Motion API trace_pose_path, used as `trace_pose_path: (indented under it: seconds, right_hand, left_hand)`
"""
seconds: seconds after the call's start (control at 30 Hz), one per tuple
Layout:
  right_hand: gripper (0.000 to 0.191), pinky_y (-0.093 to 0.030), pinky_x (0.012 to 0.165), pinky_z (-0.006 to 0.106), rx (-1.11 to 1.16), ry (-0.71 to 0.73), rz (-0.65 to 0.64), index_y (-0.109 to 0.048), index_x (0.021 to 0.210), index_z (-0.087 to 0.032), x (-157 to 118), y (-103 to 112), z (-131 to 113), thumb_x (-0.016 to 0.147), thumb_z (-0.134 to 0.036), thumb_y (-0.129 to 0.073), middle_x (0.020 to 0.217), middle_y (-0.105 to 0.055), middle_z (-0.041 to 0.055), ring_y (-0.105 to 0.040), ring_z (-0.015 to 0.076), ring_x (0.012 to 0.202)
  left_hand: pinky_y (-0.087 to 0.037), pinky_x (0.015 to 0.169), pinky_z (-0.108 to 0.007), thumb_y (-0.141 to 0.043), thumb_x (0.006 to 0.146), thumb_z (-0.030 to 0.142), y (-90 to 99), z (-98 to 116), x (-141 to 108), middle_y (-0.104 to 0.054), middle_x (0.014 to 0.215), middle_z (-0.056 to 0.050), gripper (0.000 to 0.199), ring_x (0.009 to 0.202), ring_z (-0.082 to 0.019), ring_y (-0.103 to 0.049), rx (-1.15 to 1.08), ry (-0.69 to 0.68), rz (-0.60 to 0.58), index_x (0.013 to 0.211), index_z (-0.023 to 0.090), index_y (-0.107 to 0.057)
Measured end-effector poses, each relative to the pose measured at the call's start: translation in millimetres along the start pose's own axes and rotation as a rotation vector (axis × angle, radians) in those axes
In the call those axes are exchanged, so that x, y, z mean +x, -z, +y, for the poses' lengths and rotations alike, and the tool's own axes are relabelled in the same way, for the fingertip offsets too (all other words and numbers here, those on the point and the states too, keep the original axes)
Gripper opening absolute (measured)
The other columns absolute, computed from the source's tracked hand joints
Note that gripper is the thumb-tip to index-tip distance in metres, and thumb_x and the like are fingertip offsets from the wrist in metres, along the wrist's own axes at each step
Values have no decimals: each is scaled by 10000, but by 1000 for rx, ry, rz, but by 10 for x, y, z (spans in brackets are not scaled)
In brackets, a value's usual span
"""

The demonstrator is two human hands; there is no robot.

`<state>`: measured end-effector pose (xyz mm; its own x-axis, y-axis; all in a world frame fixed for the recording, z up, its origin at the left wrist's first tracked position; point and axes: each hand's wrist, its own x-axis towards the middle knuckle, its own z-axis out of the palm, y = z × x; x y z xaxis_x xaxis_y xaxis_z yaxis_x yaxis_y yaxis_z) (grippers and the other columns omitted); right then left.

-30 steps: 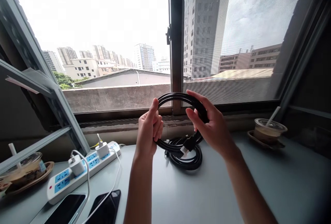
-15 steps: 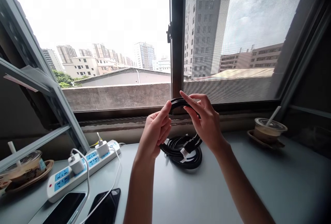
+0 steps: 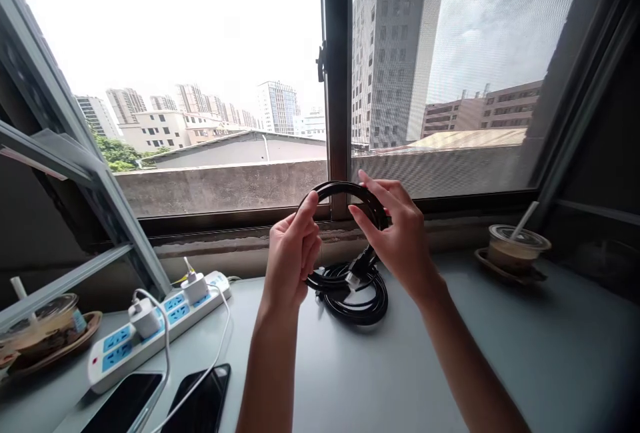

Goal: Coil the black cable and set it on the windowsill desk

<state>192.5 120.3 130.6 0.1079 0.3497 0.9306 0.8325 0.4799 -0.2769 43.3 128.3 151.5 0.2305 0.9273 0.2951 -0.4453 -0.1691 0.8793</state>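
Left hand (image 3: pixel 291 256) and right hand (image 3: pixel 400 236) both grip a raised loop of glossy black coiled cable (image 3: pixel 350 286); remaining coils rest on the grey table (image 3: pixel 450 366) directly beneath.

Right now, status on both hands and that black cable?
Left hand and right hand both gripping a raised loop of the black cable. Remaining coils on the table. Nothing in the way.

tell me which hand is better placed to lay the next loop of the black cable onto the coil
Right. The right hand pinches the top of the raised black cable loop, its plug end dangling beneath it, while the left hand just grips the coil's side.
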Motion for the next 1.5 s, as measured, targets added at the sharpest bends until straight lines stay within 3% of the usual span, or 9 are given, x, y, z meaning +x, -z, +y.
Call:
trace_pose_path:
  seconds: [0.1,0.33,0.6,0.77,1.0,1.13,1.2,1.33,1.5]
  right_hand:
    - [566,-540,760,326,2,-88,84,-495,1295,-177,-31,23,-76,785,-387,-623,1065,-574,93,-589,203,955]
    - [761,-550,650,374,-24,-227,-235,-244,1446,-134,-189,-137,-212,797,-357,-575,1278,-515,160,-635,249,845]
    - [674,-458,961,351,246,-141,-329,-210,1448,-183,-183,-120,-107,825,-159,-467,1417,-389,113,-466,214,1226]
    - [757,-385,1034,397,369,-181,-434,-38,1467,-211,-230,-107,-152,855,-209,-484,1454,-310,135,-341,202,1325]
    - [883,-487,919,405,413,-274,-582,50,1467,-273,-235,-45,-116,837,-456,-541,1487,-220,152,-465,251,1227]
    - [672,-325,1076,424,338,-187,-325,-71,1468,-265,-162,-77,-151,915,-428,-416,1507,-203,80,-260,212,1363]
    - [555,-344,1064,385,306,-108,-170,-155,1456,-269,-130,-118,-175,946,-352,-360,1478,-274,70,-316,187,1332]
    - [540,-513,765,283,181,-50,-94,-223,1445,-288,-108,-194,-139,933,-300,-393,1230,-516,95,-581,159,909]
    - [507,-476,582,221,89,-11,-120,-350,1405,-253,-85,-254,45,904,-224,-417,933,-565,45,-529,116,663]
  left_hand:
    - [-71,273,-206,-612,808,374,-65,-33,-31,-200,326,93,573,247,-19,-159,-22,-173,138,437,182,-219]
    - [-96,281,-215,-585,823,368,-147,-23,-113,-214,344,82,576,265,-24,-173,-9,-309,216,416,173,-227]
    - [-141,273,-208,-631,781,420,-110,-39,-101,-272,351,85,540,279,-34,-236,125,-412,442,434,183,-292]
    - [-158,300,-216,-554,854,378,-147,-63,-100,-270,327,76,554,262,-34,-236,11,-554,519,414,168,-291]
    - [-120,302,-206,-638,787,330,-80,39,-138,-235,344,82,560,277,-20,-211,129,-485,260,412,165,-256]
    - [-80,282,-221,-629,782,374,-54,69,-153,-230,332,86,552,255,-25,-186,125,-358,125,429,182,-250]
    - [-68,275,-226,-611,791,404,-51,88,-168,-218,318,84,567,243,-25,-174,84,-287,76,432,186,-229]
    - [-48,273,-224,-573,818,432,-26,130,-175,-198,297,79,588,228,-24,-161,30,-172,38,438,186,-197]
    - [-88,274,-196,-554,836,434,40,97,-55,-192,298,88,565,231,-20,-157,32,-90,50,470,186,-203]
